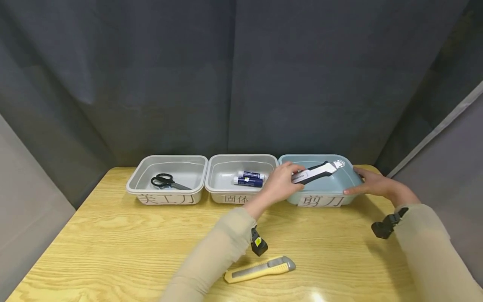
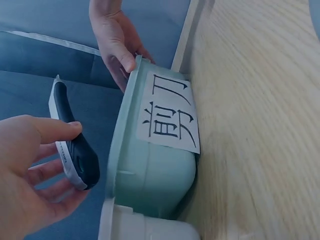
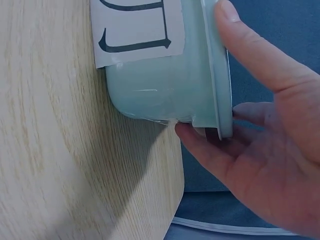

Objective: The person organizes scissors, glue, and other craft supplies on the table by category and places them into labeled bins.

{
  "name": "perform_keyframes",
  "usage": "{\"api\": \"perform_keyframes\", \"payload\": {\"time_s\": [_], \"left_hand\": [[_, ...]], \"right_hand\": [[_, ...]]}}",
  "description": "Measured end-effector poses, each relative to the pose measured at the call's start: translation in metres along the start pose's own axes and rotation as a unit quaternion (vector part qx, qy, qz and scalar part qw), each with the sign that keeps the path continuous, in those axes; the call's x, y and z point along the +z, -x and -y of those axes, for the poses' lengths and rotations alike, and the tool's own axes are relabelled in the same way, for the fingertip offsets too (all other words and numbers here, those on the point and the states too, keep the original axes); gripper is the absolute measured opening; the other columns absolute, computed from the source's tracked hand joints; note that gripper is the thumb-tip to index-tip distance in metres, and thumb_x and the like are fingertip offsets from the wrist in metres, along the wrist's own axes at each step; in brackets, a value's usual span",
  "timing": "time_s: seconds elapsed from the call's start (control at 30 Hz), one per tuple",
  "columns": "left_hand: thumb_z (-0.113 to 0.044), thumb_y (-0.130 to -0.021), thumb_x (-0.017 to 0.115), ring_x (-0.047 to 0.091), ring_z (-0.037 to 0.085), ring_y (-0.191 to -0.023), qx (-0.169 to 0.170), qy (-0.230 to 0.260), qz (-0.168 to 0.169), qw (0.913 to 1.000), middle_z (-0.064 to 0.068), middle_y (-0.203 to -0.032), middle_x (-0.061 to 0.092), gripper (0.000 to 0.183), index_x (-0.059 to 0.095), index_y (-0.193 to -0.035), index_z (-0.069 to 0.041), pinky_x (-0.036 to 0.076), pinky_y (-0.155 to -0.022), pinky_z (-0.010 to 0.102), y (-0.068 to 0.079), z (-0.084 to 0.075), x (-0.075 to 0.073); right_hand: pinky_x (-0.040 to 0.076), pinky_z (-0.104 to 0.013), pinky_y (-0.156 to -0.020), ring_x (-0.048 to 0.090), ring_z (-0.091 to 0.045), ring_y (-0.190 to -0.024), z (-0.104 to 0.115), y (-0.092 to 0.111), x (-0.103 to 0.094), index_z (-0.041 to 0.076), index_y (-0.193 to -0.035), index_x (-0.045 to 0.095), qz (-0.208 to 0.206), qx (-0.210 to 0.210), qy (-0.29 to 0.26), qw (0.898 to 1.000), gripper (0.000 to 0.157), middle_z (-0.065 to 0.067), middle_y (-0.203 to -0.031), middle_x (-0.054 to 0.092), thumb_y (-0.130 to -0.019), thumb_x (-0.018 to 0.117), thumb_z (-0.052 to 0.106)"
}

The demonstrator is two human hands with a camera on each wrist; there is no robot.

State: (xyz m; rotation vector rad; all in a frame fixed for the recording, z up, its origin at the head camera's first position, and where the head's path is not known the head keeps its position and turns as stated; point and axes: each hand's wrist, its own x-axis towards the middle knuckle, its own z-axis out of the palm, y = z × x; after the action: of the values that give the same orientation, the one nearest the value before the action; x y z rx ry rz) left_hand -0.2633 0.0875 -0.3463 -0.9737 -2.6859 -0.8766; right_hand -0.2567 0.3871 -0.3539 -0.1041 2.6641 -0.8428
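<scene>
My left hand [image 1: 281, 181] grips a white and black utility knife [image 1: 318, 172] by one end, above the light blue bin [image 1: 320, 157]. The left wrist view shows the thumb lying across the knife [image 2: 75, 145] and the fingers behind it, higher than the bin's rim. At the bin's right end, my right hand [image 1: 377, 184] holds the rim, thumb on the front corner. In the right wrist view its fingers reach under the lip of the bin [image 3: 150, 95]. A paper label [image 1: 320, 201] with Chinese characters is on the bin's front.
Left of the blue bin stand a middle grey bin [image 1: 219, 167] with two glue sticks [image 1: 248, 181] and a left grey bin [image 1: 141, 176] with black-handled scissors [image 1: 164, 180]. A yellow utility knife [image 1: 260, 269] lies on the wooden table [image 1: 132, 247] near its front. Dark curtains [image 1: 170, 84] hang behind.
</scene>
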Motion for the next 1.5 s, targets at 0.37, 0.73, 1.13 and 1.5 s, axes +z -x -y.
{"api": "perform_keyframes", "payload": {"time_s": [0.37, 0.73, 1.13, 1.5], "left_hand": [[-0.027, -0.079, 0.07, 0.053, 0.007, -0.087, 0.008, -0.047, 0.011, 0.9988, -0.004, -0.109, 0.057, 0.044, 0.058, -0.121, -0.022, 0.043, -0.07, 0.019, -0.019, -0.002, 0.007], [-0.026, -0.078, 0.072, 0.056, 0.007, -0.088, -0.011, -0.067, 0.016, 0.9976, -0.005, -0.109, 0.057, 0.044, 0.059, -0.12, -0.023, 0.045, -0.071, 0.019, -0.031, -0.005, 0.029], [-0.029, -0.082, 0.067, 0.06, 0.014, -0.093, -0.043, -0.159, 0.041, 0.9854, -0.003, -0.113, 0.056, 0.04, 0.059, -0.12, -0.023, 0.051, -0.069, 0.027, -0.034, -0.008, 0.044], [-0.015, -0.08, 0.064, 0.061, 0.013, -0.085, -0.05, -0.208, 0.063, 0.9749, -0.004, -0.095, 0.061, 0.01, 0.067, -0.09, -0.018, 0.052, -0.065, 0.027, -0.037, -0.007, 0.047]], "right_hand": [[0.02, -0.066, -0.099, 0.018, -0.051, -0.125, 0.002, 0.001, -0.003, -0.01, -0.14, -0.005, 0.009, -0.01, -0.018, 1.0, 0.108, -0.038, -0.14, 0.008, -0.078, 0.069, 0.037], [0.02, -0.065, -0.099, 0.017, -0.05, -0.126, 0.002, 0.003, -0.001, -0.01, -0.141, -0.006, 0.018, -0.02, -0.031, 0.999, 0.108, -0.038, -0.141, 0.008, -0.078, 0.07, 0.034], [0.02, -0.065, -0.1, 0.018, -0.047, -0.128, 0.003, 0.006, -0.001, -0.005, -0.143, -0.003, 0.015, -0.021, -0.052, 0.998, 0.104, -0.033, -0.144, 0.01, -0.078, 0.07, 0.032], [0.017, -0.067, -0.099, 0.017, -0.047, -0.127, 0.002, 0.002, 0.0, -0.004, -0.143, -0.004, 0.015, 0.0, -0.035, 0.999, 0.106, -0.033, -0.144, 0.008, -0.078, 0.069, 0.036]]}}
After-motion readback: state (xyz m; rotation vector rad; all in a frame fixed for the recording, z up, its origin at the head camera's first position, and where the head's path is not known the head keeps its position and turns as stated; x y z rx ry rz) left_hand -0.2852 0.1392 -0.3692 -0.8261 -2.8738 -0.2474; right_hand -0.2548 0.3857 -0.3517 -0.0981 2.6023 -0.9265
